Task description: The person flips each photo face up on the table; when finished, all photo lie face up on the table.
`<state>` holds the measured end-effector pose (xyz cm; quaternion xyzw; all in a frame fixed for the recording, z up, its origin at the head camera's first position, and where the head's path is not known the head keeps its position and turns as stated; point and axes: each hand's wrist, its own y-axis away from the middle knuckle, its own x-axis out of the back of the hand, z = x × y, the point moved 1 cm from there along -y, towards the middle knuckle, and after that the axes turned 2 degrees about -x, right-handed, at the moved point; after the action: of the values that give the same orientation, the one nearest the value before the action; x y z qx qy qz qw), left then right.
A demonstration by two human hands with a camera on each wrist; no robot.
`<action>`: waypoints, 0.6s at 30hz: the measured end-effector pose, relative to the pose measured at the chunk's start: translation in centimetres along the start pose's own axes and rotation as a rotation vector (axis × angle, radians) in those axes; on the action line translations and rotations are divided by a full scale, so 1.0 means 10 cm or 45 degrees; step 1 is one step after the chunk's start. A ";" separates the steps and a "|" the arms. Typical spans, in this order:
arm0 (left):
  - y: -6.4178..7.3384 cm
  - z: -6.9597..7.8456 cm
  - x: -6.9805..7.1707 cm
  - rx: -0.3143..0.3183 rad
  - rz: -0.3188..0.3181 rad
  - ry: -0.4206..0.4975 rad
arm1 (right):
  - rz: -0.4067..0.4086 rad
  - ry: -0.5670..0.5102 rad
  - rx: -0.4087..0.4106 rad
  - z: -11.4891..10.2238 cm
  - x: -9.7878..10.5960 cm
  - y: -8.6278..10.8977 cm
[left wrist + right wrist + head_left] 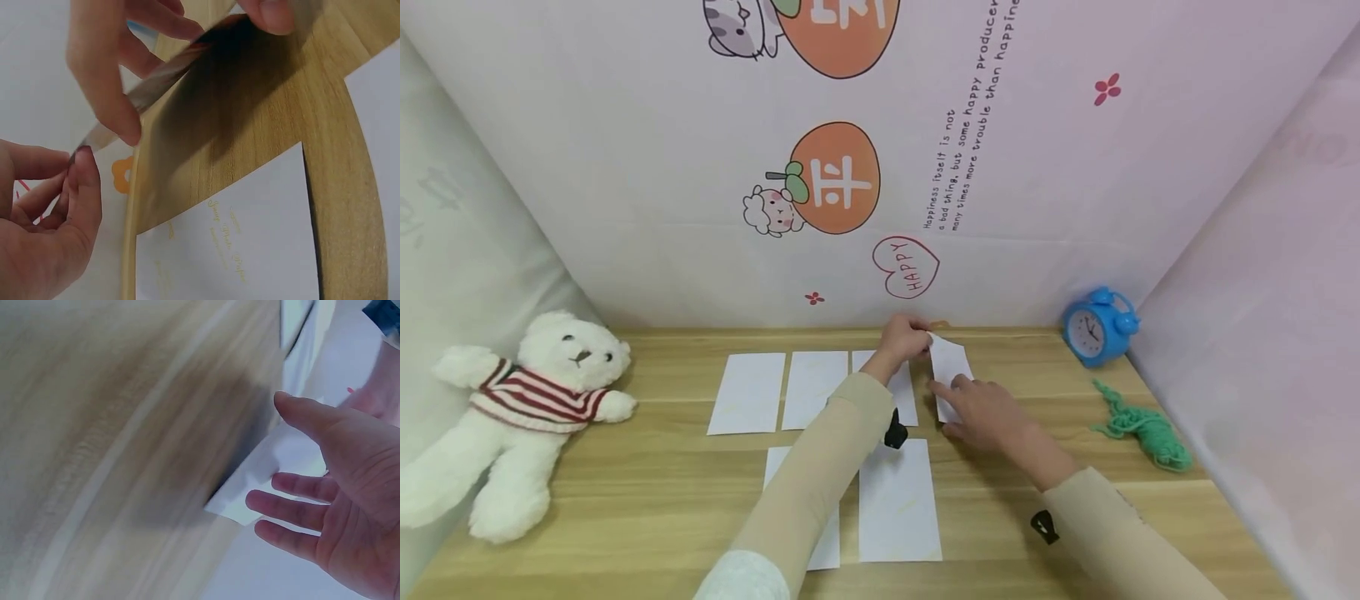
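Observation:
In the head view, my left hand (905, 337) pinches the far left corner of a photo print (950, 367) between thumb and fingers. The print is tilted up off the wooden table, its white back showing. From the left wrist view, the other side of it looks dark, seen almost edge-on. My right hand (356, 487) has its fingers stretched out against the white back, the thumb spread apart. Left of the held print, white sheets (747, 393) lie flat in a row, one partly behind my left arm. Nearer me lie two more, including a sheet (900, 500) beside my left forearm.
A white teddy bear (542, 408) in a striped sweater sits at the left. A blue alarm clock (1097, 327) stands at the back right, with a green yarn bundle (1150, 429) in front of it. A printed white wall covering (700, 275) rises behind the table (662, 492).

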<state>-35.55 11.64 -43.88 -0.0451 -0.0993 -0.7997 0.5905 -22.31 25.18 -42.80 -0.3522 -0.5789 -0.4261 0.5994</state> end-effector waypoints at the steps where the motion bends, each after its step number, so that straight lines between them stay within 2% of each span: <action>1: -0.01 0.00 0.00 0.009 -0.017 0.047 | 0.005 -0.020 -0.005 0.00 0.02 0.01; 5: -0.02 0.02 0.02 0.019 -0.134 0.240 | 0.055 -0.085 -0.005 0.02 0.10 0.03; 7: -0.02 0.03 0.03 -0.002 -0.194 0.287 | 0.079 -0.113 -0.009 0.05 0.13 0.03; 9: -0.01 0.04 0.04 -0.037 -0.252 0.269 | 0.094 -0.133 -0.018 0.08 0.14 0.04; 14: -0.02 0.04 0.04 -0.159 -0.406 0.108 | 0.139 -0.173 -0.043 0.16 0.20 0.08; 18: -0.02 0.02 0.01 -0.208 -0.469 0.039 | 0.209 -0.188 -0.027 0.20 0.24 0.13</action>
<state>-35.77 11.60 -43.68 -0.0617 -0.0316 -0.9001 0.4300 -22.01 27.31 -40.13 -0.4352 -0.5860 -0.3546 0.5844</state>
